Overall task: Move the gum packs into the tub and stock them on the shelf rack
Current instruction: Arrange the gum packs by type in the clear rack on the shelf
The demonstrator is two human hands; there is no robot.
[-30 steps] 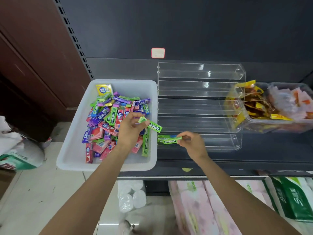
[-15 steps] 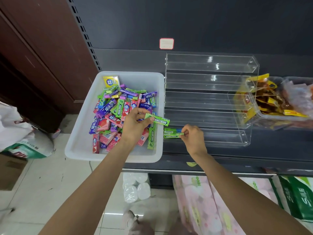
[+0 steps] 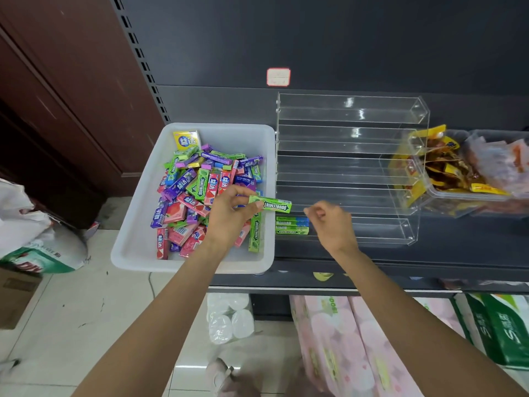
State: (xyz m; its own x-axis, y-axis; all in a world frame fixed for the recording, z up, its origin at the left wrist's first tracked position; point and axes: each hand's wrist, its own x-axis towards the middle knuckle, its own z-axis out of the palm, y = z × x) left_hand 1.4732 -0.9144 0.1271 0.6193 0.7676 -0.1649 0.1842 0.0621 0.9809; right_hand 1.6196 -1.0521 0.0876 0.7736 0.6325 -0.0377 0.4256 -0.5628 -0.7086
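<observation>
A white tub [image 3: 137,247] on the dark shelf holds several gum packs [image 3: 200,190] in green, purple, pink and blue. My left hand [image 3: 229,219] pinches a green Doublemint pack [image 3: 270,204] over the tub's right rim. To its right stands a clear tiered shelf rack [image 3: 349,167]. Its lowest tier holds a few stacked green packs [image 3: 292,226] at the left end. My right hand [image 3: 329,222] hovers just right of that stack, fingers loosely curled, holding nothing.
A clear bin of yellow and orange snack packets [image 3: 458,173] sits right of the rack. A red-edged price label [image 3: 278,77] hangs on the back panel. Tissue packs [image 3: 372,339] lie below the shelf. Bags [image 3: 34,239] rest on the floor at left.
My right hand has let go of the green pack on the rack's lowest tier and drawn back to the right. My left hand has lifted its green pack slightly toward the rack.
</observation>
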